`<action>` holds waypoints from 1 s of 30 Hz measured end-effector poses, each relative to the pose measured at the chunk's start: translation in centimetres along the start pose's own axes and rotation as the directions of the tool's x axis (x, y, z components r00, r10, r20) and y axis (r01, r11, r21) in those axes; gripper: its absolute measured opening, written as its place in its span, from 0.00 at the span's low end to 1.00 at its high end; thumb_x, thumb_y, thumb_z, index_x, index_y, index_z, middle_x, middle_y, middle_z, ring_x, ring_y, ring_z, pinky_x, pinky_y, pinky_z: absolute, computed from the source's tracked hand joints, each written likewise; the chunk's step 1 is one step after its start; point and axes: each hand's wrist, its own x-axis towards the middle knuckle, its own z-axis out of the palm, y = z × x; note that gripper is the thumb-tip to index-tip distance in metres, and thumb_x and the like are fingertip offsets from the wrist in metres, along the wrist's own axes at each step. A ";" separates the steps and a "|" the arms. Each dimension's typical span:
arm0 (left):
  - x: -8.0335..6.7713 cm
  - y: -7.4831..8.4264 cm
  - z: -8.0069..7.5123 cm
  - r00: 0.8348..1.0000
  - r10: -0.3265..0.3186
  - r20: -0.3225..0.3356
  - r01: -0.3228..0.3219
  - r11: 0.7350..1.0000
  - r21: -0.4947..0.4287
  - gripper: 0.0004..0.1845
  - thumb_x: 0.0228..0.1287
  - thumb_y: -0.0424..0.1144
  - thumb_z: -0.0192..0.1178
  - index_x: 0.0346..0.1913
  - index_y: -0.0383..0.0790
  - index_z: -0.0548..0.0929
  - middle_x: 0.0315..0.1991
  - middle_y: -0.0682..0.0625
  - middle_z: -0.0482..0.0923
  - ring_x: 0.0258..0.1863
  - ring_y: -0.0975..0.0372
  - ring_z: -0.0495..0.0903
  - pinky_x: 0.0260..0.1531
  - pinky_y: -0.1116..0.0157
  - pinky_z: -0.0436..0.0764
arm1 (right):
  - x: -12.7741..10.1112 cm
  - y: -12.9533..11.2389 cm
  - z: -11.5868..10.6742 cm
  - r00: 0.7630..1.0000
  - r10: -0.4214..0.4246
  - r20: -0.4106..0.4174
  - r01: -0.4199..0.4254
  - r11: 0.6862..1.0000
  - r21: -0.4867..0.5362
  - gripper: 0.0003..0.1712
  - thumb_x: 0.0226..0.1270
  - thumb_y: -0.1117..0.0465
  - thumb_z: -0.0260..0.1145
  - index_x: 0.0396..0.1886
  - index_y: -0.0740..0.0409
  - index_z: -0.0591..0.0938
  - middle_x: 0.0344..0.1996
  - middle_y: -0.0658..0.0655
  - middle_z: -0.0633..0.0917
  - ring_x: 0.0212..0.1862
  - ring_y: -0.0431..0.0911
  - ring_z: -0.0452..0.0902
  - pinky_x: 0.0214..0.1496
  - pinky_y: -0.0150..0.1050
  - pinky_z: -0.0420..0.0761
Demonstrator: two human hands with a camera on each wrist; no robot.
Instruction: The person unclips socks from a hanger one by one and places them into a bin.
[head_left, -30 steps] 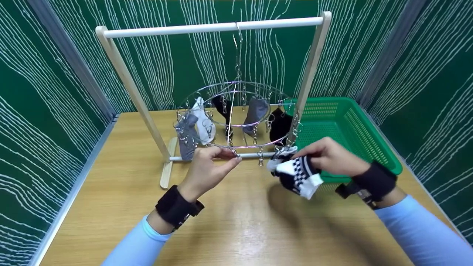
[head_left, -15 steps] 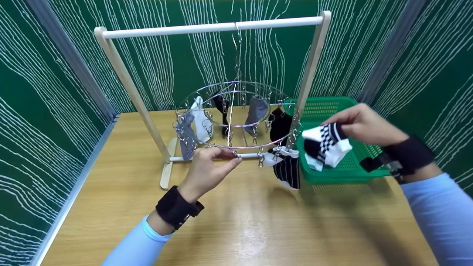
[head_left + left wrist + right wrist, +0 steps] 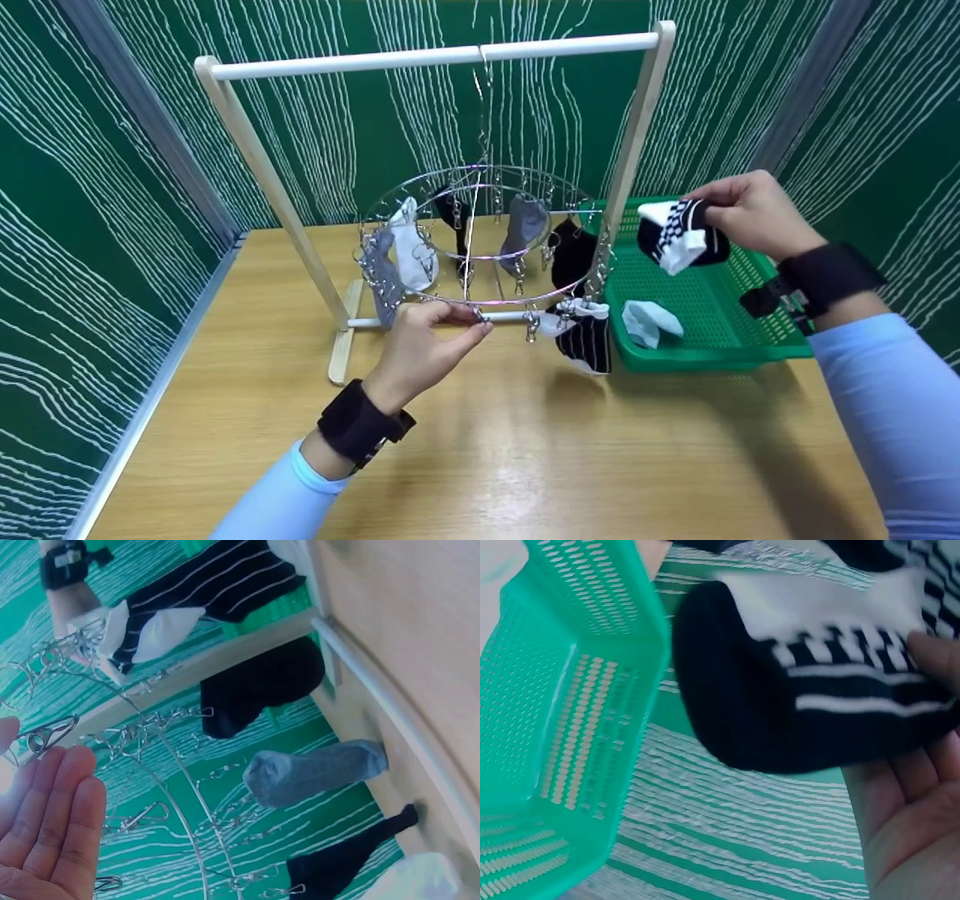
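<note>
My left hand (image 3: 427, 345) pinches a metal clip (image 3: 49, 736) at the front of the round wire sock hanger (image 3: 517, 302). In my right hand (image 3: 769, 217) is a folded black and white sock (image 3: 679, 236) with a checkered band, held above the green basket (image 3: 712, 360). The right wrist view shows the thumb on the sock's striped part. A black sock with white stripes (image 3: 587, 341) hangs from the hanger's front right, between my hands. One white sock (image 3: 651, 324) lies inside the basket.
Grey socks (image 3: 523, 225), a white sock (image 3: 412, 251) and black socks (image 3: 574, 256) hang round the hanger. It hooks over the white bar (image 3: 375, 63) of a wooden stand (image 3: 262, 172) on the table (image 3: 450, 465). Green walls (image 3: 90, 187) enclose the table.
My right hand has carried the checkered sock from beside the striped sock to the right and up, over the basket. My left hand stays at the clip. The white sock in the basket has come into view.
</note>
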 end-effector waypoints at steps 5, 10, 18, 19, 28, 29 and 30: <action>0.0 0.1 0.1 1.000 0.016 -0.002 -0.016 1.000 -0.001 0.06 0.65 0.32 0.77 0.39 0.32 0.92 0.36 0.42 0.94 0.38 0.52 0.93 0.46 0.54 0.92 | 1.5 1.7 1.0 1.000 0.012 -0.025 -0.014 0.995 -0.097 0.19 0.78 0.70 0.58 0.60 0.71 0.87 0.55 0.77 0.88 0.48 0.45 0.86 0.38 0.16 0.75; 0.0 0.2 0.3 1.000 0.023 -0.006 -0.023 1.000 -0.004 0.06 0.64 0.32 0.77 0.39 0.31 0.92 0.37 0.42 0.94 0.38 0.52 0.93 0.46 0.56 0.92 | 2.7 3.8 2.3 0.998 0.021 0.057 -0.011 0.984 -0.176 0.24 0.76 0.72 0.53 0.65 0.74 0.83 0.58 0.82 0.84 0.55 0.67 0.82 0.38 0.23 0.75; -0.1 0.2 0.4 1.000 0.027 -0.004 -0.027 1.000 -0.004 0.06 0.64 0.32 0.77 0.39 0.32 0.92 0.36 0.42 0.93 0.38 0.52 0.93 0.46 0.58 0.93 | 3.3 6.7 5.5 0.994 -0.031 0.103 0.065 0.933 -0.354 0.19 0.74 0.73 0.57 0.55 0.76 0.87 0.51 0.80 0.88 0.49 0.72 0.85 0.53 0.66 0.85; -0.1 0.2 0.4 1.000 0.029 -0.003 -0.029 1.000 -0.002 0.06 0.65 0.32 0.77 0.38 0.32 0.92 0.36 0.42 0.93 0.37 0.52 0.93 0.46 0.58 0.93 | 3.3 7.1 5.9 0.991 -0.030 0.129 0.075 0.931 -0.358 0.17 0.74 0.73 0.58 0.54 0.76 0.88 0.50 0.79 0.88 0.49 0.72 0.86 0.54 0.67 0.85; -0.1 0.3 0.3 1.000 -0.001 0.015 0.001 1.000 0.001 0.06 0.65 0.33 0.77 0.38 0.32 0.92 0.36 0.43 0.93 0.38 0.53 0.93 0.46 0.57 0.93 | 3.8 8.7 8.1 0.905 0.056 0.421 0.130 0.906 -0.402 0.12 0.73 0.67 0.69 0.48 0.72 0.91 0.42 0.72 0.92 0.39 0.59 0.88 0.40 0.50 0.86; -0.1 0.3 0.3 1.000 -0.005 0.015 0.005 1.000 0.002 0.06 0.65 0.33 0.77 0.38 0.32 0.92 0.36 0.43 0.93 0.38 0.53 0.93 0.46 0.57 0.93 | 3.9 8.7 8.3 0.891 0.063 0.450 0.137 0.907 -0.398 0.12 0.73 0.65 0.70 0.47 0.72 0.92 0.40 0.70 0.93 0.38 0.57 0.88 0.39 0.49 0.84; -0.2 0.2 0.4 1.000 -0.006 0.015 0.005 1.000 0.004 0.06 0.65 0.33 0.77 0.38 0.32 0.92 0.36 0.43 0.93 0.38 0.53 0.93 0.46 0.57 0.93 | 3.9 8.6 8.5 0.876 0.057 0.478 0.148 0.913 -0.380 0.12 0.73 0.65 0.71 0.43 0.72 0.92 0.33 0.66 0.92 0.33 0.54 0.85 0.36 0.46 0.82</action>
